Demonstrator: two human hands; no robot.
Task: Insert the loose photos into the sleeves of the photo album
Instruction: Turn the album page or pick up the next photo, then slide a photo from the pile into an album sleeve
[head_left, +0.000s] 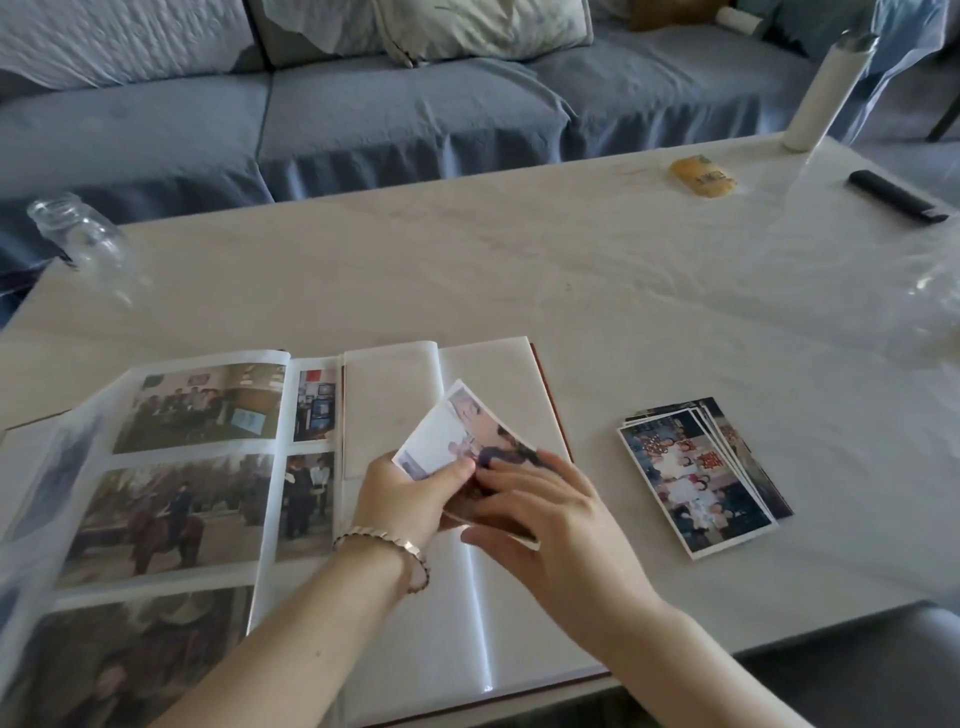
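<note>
Hands: left hand (410, 501) and right hand (558, 525) both pinch one photo (460, 434) | over photo album (452, 639) right page | photo stack (693, 480) lies beside it.

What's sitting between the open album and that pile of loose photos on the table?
Nothing: the head view shows only a narrow strip of bare table between the album and the photo pile.
</note>
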